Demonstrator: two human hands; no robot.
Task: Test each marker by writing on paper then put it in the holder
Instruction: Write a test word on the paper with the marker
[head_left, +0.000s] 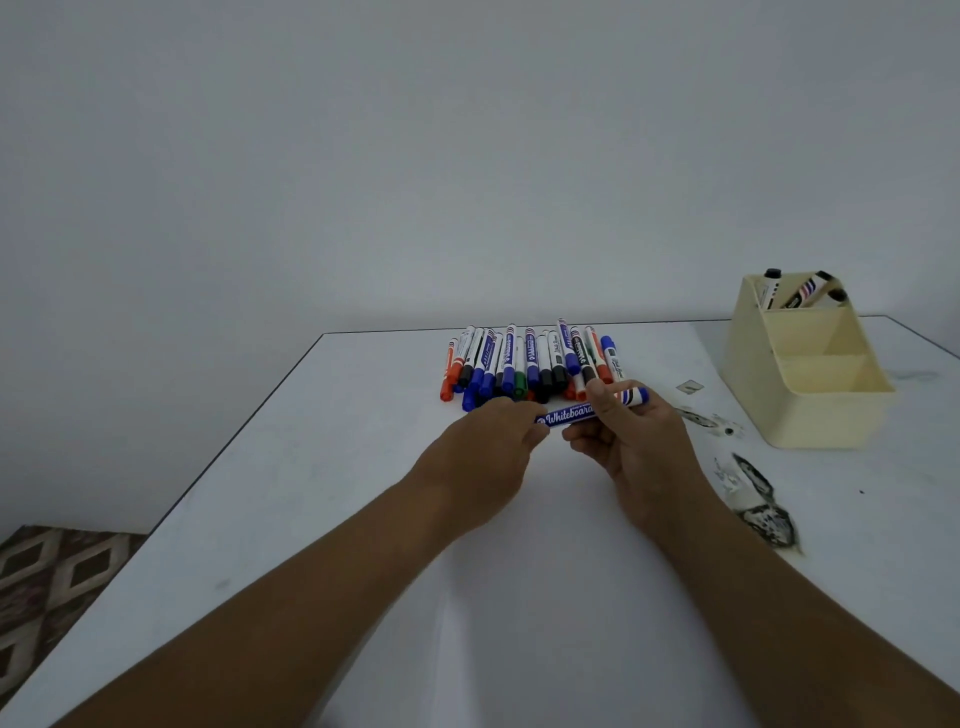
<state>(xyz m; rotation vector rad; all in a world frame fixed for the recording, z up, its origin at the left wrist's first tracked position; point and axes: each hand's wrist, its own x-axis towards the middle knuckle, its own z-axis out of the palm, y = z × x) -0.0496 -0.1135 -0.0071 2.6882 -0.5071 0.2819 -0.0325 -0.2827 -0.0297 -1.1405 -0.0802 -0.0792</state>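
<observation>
Fingers: left hand (485, 457) pinches the blue marker (582, 410) at its left end; right hand (631, 441) grips its right half.
Marker axis: lies crosswise, left to right, held above the paper (545, 597).
Holder (805, 374): well to the right, nearer the right hand.

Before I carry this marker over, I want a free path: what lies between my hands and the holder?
Head view: only bare table with a small scrap and dark smudges before the holder.
</observation>
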